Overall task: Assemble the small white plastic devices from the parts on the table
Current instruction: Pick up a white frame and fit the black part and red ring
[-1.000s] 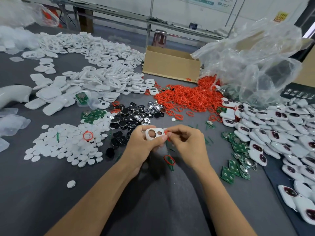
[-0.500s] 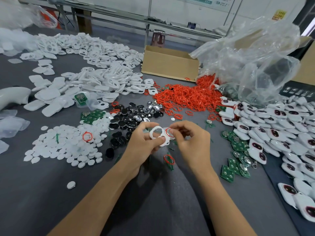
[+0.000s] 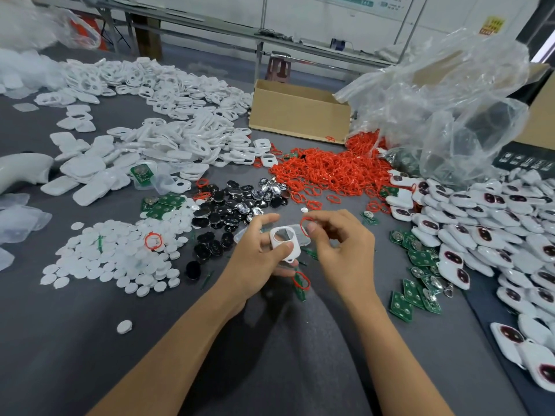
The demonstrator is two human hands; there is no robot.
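Left hand [image 3: 258,259] grips the white shell [image 3: 285,243] just above the bench [image 3: 90,340], thumb laid across its lower face, fingers curled behind; right hand [image 3: 339,250] pinches 1 red ring [image 3: 304,225] between thumb and forefinger, close by the shell's upper right corner; whether ring and shell touch I cannot tell. I judge the step to be seating the ring in the shell; the next move calls for laying the loop round the opening and pressing it down evenly, with no twist. The shell is hard, glossy plastic, a rounded rectangle with 1 large opening showing; the ring is thin, limp and rubbery. Beyond lies the heap of red rings [image 3: 330,172]; the black oval inserts [image 3: 228,211] are shiny; the white discs [image 3: 120,259] are flat and matt; green circuit boards [image 3: 414,298] lie to the right, beside white units with dark windows [image 3: 480,229].
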